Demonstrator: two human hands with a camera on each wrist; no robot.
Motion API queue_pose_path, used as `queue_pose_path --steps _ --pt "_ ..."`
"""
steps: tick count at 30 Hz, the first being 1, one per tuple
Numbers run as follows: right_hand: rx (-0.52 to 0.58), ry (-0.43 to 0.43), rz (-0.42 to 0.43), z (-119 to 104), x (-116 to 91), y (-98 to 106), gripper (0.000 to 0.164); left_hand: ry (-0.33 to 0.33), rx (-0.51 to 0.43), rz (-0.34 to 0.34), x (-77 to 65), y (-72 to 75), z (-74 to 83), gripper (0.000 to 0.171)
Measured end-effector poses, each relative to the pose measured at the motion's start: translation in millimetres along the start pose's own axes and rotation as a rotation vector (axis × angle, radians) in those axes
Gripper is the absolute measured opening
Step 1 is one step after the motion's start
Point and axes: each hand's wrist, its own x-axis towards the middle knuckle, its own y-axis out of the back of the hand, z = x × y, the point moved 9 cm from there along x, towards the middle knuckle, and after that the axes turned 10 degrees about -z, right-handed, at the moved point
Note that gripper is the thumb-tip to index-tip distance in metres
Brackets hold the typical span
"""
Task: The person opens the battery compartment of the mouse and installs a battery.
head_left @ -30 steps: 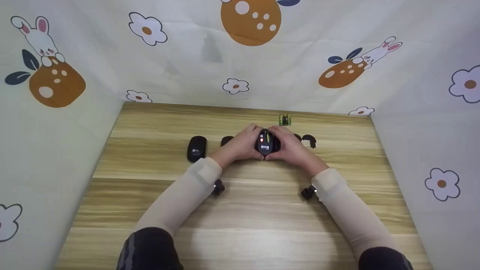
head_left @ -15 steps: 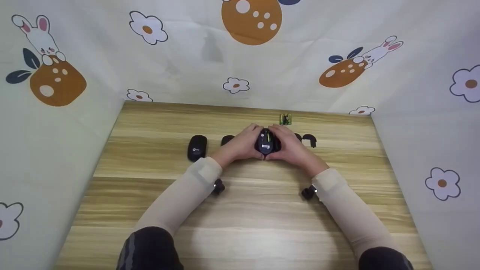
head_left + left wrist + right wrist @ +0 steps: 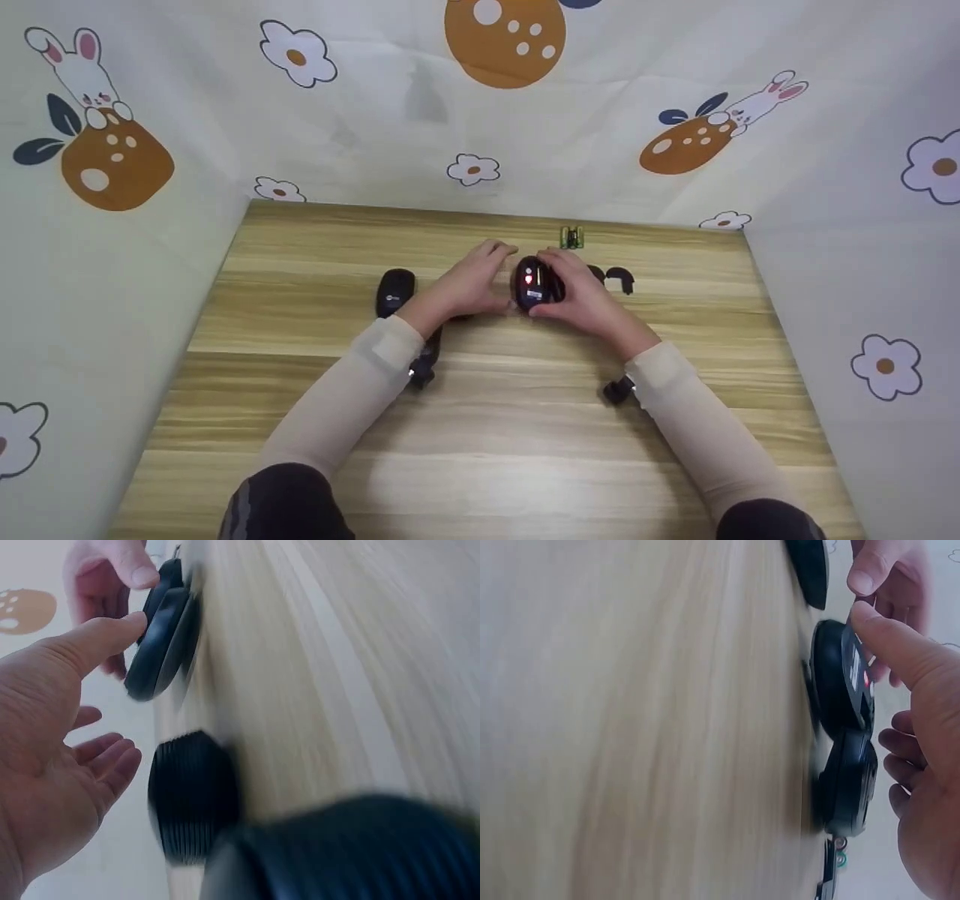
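Note:
My right hand [image 3: 585, 296] holds a black computer mouse [image 3: 531, 285] turned underside up, fingers at its far end and thumb at its near end. A red light, a white label and a battery slot show on that underside. My left hand [image 3: 472, 283] stands just left of it, fingers parted from the thumb and nothing between them. In the right wrist view the mouse [image 3: 831, 675] is low over the table, and another black mouse [image 3: 847, 787] sits close beside it. The left wrist view shows the left thumb's tip overlapping the held mouse [image 3: 161, 645].
Another black mouse [image 3: 395, 291] lies right side up left of my left hand. Green batteries [image 3: 571, 238] stand at the table's back edge. A curved black cover [image 3: 621, 279] lies right of my right hand. Patterned cloth [image 3: 360, 112] walls in the wooden table.
My left hand has let go of the mouse and moved left, now covering another mouse that showed before. The right hand still holds its mouse; the red light went off and on.

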Motion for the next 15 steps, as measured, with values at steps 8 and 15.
queue_pose_path --steps 8,15 --pt "0.040 0.030 0.057 -26 0 -4 0.094 -0.003 -0.047 0.048 -26.9 14.4 -20.7 0.092" --pt "0.032 0.064 0.044 -52 8 -19 0.091 0.008 -0.065 0.031 -52.0 20.7 -40.1 0.094"
